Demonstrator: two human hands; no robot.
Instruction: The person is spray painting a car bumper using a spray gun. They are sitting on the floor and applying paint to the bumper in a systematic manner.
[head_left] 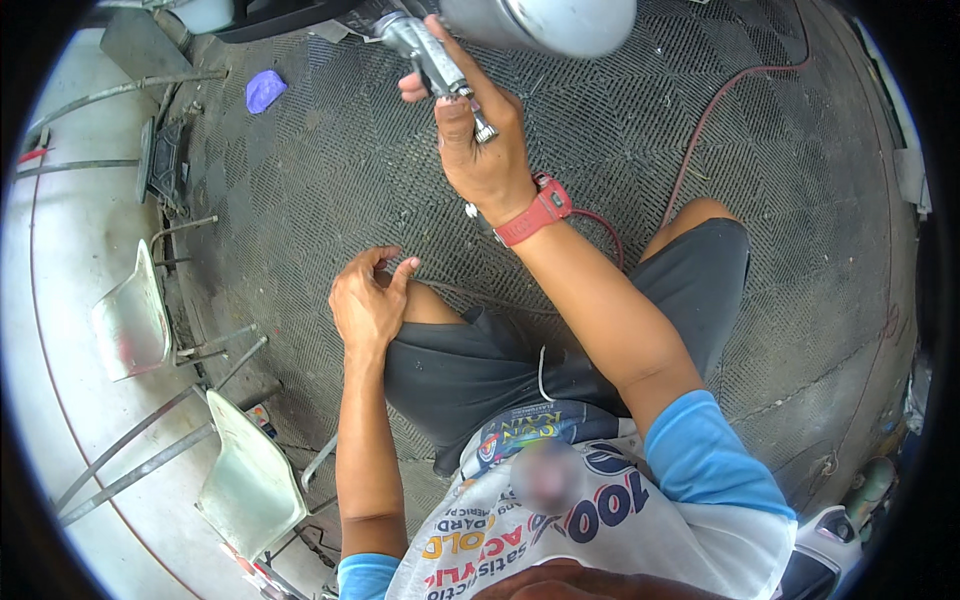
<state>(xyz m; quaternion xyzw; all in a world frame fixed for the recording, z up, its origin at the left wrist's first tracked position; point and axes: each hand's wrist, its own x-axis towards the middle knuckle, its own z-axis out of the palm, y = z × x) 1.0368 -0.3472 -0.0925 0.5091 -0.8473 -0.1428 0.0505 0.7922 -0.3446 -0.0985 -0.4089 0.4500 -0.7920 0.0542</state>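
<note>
Head view: grasping a silver spray gun [425,58] in the right hand [487,150], wearing a red wristwatch [535,213] just behind it. Resting the left hand [368,302], relaxed and empty, against the left knee [430,307], with a crumpled purple item [265,91] well ahead.

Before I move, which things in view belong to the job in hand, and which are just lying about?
Belong to the job:
spray gun, held in the right grip
red hose, probably its line; the connection is hidden
grey rounded piece near the gun, perhaps

Apparently just lying about:
purple crumpled item
upper pale chair
lower pale chair
</note>
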